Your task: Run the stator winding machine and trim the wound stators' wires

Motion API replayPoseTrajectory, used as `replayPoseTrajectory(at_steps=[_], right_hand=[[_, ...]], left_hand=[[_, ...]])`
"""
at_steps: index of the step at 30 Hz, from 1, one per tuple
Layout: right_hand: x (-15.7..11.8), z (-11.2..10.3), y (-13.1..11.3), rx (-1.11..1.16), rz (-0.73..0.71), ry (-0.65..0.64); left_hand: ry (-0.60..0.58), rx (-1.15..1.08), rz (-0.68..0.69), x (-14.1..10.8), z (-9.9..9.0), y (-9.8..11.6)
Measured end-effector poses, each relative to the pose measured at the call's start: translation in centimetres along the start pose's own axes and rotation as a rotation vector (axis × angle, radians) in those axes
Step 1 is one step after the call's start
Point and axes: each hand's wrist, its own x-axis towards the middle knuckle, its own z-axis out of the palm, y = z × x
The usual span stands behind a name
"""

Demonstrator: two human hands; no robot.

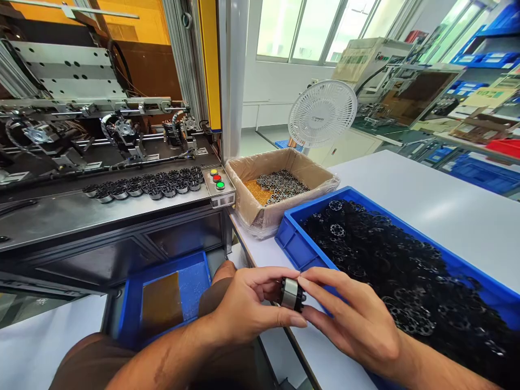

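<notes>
Between my two hands is a small stator core (290,294), a silver metal ring with black toothed plastic on its ends. My left hand (252,303) pinches it between thumb and fingers from the left. From the right, the fingertips of my right hand (357,317) close on the black toothed side. The core is tilted on edge above the table's front edge, and its left end is partly hidden by my fingers. Just beyond my right hand is a blue bin (309,252) heaped with black toothed plastic rings (365,238).
A plastic-wrapped cardboard box (260,214) holds several metal cores. To the left, rows of black-and-silver cores (154,183) lie on the machine's ledge beside a button box (219,187). A white fan (323,114) stands behind. A blue tray (195,287) sits low near my legs.
</notes>
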Motion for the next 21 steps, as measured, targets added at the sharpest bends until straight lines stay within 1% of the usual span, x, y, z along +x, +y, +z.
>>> replayPoseTrajectory(at_steps=[6, 11, 16, 21], right_hand=[[0.33, -0.12, -0.16, -0.067, -0.01, 0.031], [0.15, 0.22, -0.03, -0.055, 0.007, 0.022], [0.25, -0.05, -0.21, -0.047, 0.008, 0.011], [0.23, -0.04, -0.17, -0.013, -0.006, 0.005]], left_hand=[[0.03, -0.018, -0.077, -0.02, -0.02, 0.12], [0.015, -0.01, -0.029, 0.04, -0.12, -0.15], [-0.009, -0.012, -0.004, 0.1, -0.2, -0.23], [-0.02, 0.031, -0.032, 0.03, -0.33, -0.24]])
